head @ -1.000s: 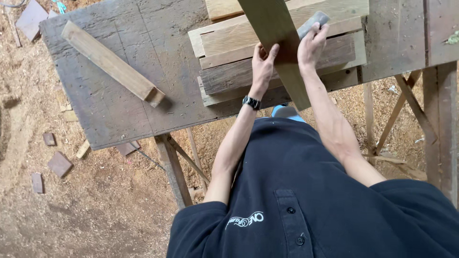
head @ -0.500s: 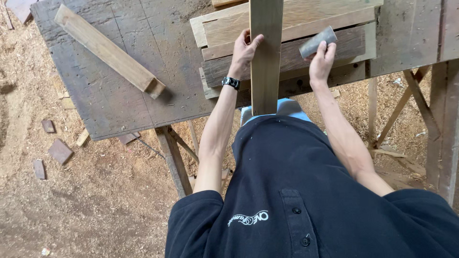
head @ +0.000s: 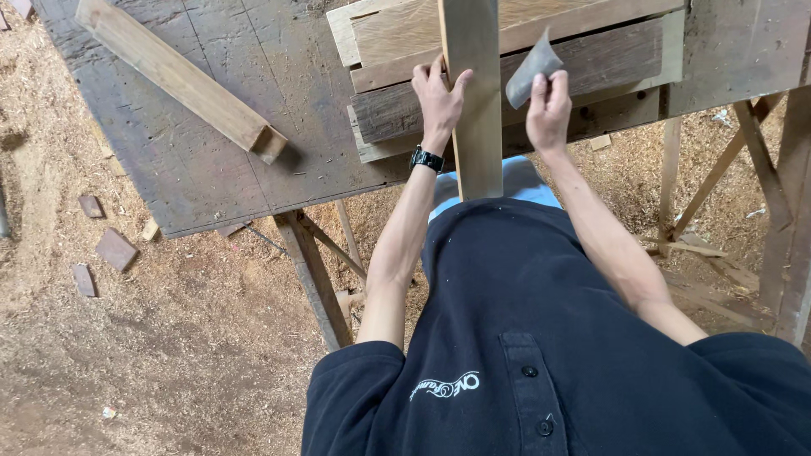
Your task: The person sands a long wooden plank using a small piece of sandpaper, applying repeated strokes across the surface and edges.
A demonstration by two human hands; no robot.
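A long pale wooden slat (head: 473, 76) lies across a stack of planks (head: 591, 59) on the dark workbench (head: 211, 169), its near end reaching my body. My left hand (head: 438, 100), with a black watch on the wrist, grips the slat's left edge. My right hand (head: 549, 108) is just right of the slat and pinches a grey sheet of sandpaper (head: 532, 66), lifted slightly off the wood.
A thick wooden beam (head: 182, 80) lies diagonally on the bench's left part. Bench legs and braces (head: 317, 270) stand below. Sawdust covers the floor, with small wood offcuts (head: 114, 249) at the left. Timber posts (head: 790, 211) rise at the right.
The slat has swung from a slant to point straight toward me. My left hand stayed on it. My right hand with the sandpaper has shifted closer to the slat.
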